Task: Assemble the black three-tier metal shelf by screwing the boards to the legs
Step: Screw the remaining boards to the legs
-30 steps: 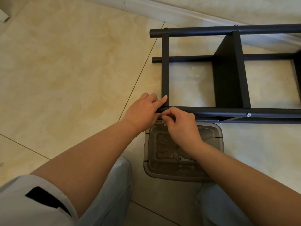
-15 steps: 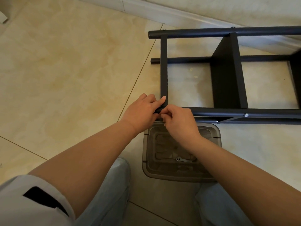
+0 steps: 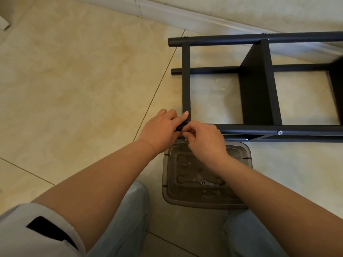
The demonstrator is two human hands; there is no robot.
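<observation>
Setting: domestic room, a home interior. Evidence: glossy beige marbled floor tiles (image 3: pixel 74 86) with thin grout lines; white skirting board (image 3: pixel 185 17) along a pale wall (image 3: pixel 259 8) at the floor's far edge.

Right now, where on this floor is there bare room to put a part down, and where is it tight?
Widest free patch: the tile left of the shelf frame, up to the baseboard. Bare floor also lies right of the grey plastic tray, below the near leg. Crowded: the near corner, where the left hand and right hand meet above the tray.
</observation>
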